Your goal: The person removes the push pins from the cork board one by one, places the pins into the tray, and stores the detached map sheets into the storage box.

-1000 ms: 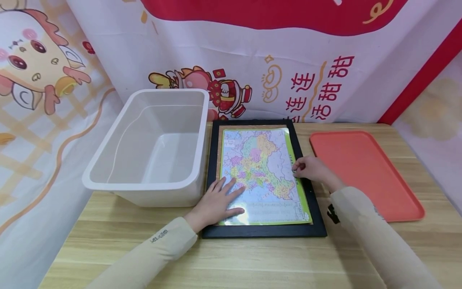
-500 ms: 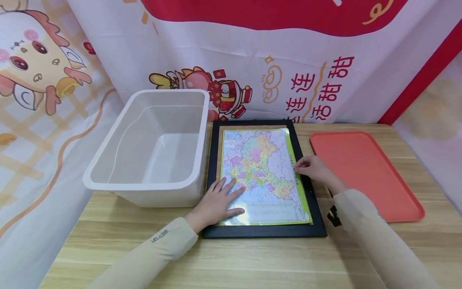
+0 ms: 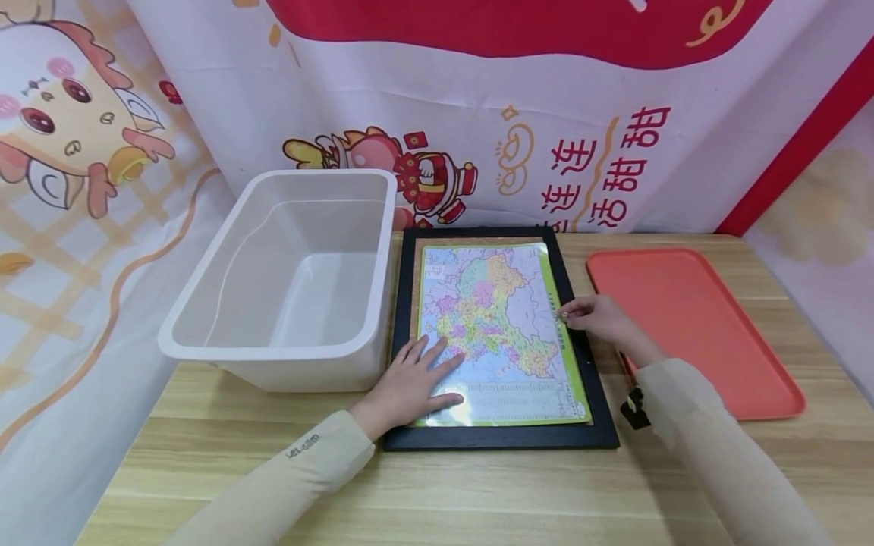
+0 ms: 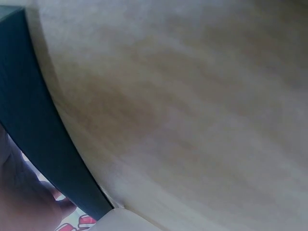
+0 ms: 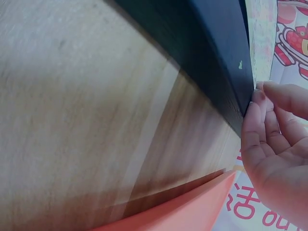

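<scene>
A glossy coloured map (image 3: 478, 303) with a lime-green border lies inside a black frame (image 3: 505, 437), over a brown cork-like backing (image 3: 471, 240). My left hand (image 3: 413, 379) rests on its lower left part with the fingers spread. Along the right border, my right hand (image 3: 601, 322) has thumb and fingertips brought together on a tiny pale thing, too small to tell its kind. In the right wrist view those fingertips (image 5: 261, 91) meet just beside the black frame (image 5: 211, 53). The left wrist view shows the frame's side (image 4: 43, 110) and part of the left hand (image 4: 26, 192).
A deep white plastic bin (image 3: 341, 350) stands left of the frame. An orange-red tray (image 3: 696, 326) lies to the right. Beneath my right wrist is a small black object (image 3: 635, 410), partly hidden by the sleeve. A printed cloth (image 3: 437, 83) hangs behind the wooden table (image 3: 437, 493).
The right hand's fingertips have shifted slightly up and right along the map's border. More of the small black object shows beside the right sleeve. My left hand stays in place.
</scene>
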Tool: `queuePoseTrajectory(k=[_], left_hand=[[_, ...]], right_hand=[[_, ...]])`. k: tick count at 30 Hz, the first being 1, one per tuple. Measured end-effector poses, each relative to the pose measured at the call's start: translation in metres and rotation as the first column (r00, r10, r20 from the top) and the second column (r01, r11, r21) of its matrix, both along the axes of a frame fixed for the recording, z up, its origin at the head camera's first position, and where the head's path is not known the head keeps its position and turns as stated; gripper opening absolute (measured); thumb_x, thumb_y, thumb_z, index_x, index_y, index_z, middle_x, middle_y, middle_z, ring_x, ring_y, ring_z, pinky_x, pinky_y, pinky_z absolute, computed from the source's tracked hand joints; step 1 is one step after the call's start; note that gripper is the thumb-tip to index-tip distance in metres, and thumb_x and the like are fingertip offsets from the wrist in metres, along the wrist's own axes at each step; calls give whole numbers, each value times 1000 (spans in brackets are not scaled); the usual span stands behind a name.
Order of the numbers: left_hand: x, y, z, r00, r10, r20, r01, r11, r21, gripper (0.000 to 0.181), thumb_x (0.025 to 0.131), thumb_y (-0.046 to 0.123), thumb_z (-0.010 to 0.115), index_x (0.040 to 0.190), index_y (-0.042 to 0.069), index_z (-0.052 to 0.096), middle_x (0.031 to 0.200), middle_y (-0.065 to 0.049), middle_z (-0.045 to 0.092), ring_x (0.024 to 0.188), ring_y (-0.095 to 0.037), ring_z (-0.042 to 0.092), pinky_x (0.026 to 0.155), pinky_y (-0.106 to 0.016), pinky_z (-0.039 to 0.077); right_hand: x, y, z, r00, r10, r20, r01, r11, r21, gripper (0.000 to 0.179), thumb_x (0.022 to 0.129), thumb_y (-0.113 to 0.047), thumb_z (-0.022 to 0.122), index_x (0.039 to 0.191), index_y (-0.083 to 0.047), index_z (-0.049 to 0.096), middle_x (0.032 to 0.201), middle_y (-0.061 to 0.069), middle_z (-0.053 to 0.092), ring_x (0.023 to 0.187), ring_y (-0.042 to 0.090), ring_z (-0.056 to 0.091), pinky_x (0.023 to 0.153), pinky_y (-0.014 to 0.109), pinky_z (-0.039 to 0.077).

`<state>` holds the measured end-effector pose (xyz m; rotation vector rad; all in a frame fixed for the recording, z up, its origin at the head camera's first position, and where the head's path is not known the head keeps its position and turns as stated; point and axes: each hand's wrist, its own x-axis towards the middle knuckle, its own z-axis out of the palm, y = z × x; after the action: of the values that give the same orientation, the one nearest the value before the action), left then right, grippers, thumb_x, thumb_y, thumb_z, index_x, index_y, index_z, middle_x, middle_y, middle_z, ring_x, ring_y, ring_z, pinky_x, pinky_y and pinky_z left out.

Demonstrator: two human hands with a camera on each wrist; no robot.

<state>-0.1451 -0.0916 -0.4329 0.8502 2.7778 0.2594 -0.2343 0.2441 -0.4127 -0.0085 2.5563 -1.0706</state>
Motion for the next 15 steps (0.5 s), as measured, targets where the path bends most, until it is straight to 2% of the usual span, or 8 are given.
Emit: queuePoseTrajectory(k=[8,12,15], left_hand=[[0,0,-2,1000,-6,-19,6,1000,-7,68,94,61,40,151,27,29,161,-10,19,148,-39,14,120,-55,13],[0,0,-3,1000,-7,-20,7,1000,-9,68,94,61,39,151,27,28,161,-10,19,148,-39,14,120,-55,13],[0,-1,-3,1000,-6,-18,6,1000,-8,68,94,61,39,151,27,28,161,-10,19,148,-39,13,120,-55,13]], right_hand=[[2,6,7,999,-24,28,26,997,-72,36,95,-4,48,130,6,52,127,25,54,111,29,53,88,28,47],[0,10,11,996,-65,61,71,992,-103,40,96,-3,45,135,5,47,135,26,50,120,33,50,99,39,45],[0,14,14,989,-106,107,120,983,-138,45,95,-1,42,140,4,42,140,26,46,127,36,47,110,47,39]])
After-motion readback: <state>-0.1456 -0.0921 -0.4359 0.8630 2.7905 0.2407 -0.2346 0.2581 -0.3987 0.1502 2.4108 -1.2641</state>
